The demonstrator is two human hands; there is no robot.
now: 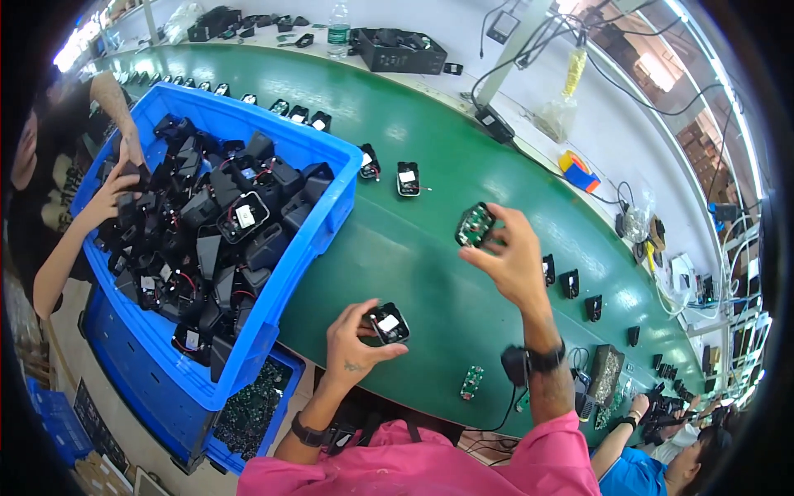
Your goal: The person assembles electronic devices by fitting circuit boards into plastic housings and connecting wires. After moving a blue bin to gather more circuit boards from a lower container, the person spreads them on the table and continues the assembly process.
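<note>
1. Green glossy tabletop [413,256] in a workshop; white ledge [460,83] along its far side, brown cartons [701,153] at far right.
2. Pinched between thumb and fingers of left hand [351,343]: one open black housing [399,332], white block inside, near the front edge.
3. Pinched likewise in right hand [517,255]: one black-edged circuit-board piece [475,223], farther out, well apart from the housing.
4. Counted on green: two open housings [408,179] just past the bin corner, four small black housings [593,308] lined up right of the right hand, one loose board [471,383] up front.
5. Also: one clear bottle [338,35], one yellow-and-blue roll [579,171].
6. One big blue bin [341,207] at left, heaped with black housings [198,208]; too overlapped to count.
7. Cut off: co-worker at left [62,186], both hands at the heap; co-worker in blue [633,473], lower right.
8. Hard to make out: fingertips behind both held pieces, small parts [670,372] far right.
</note>
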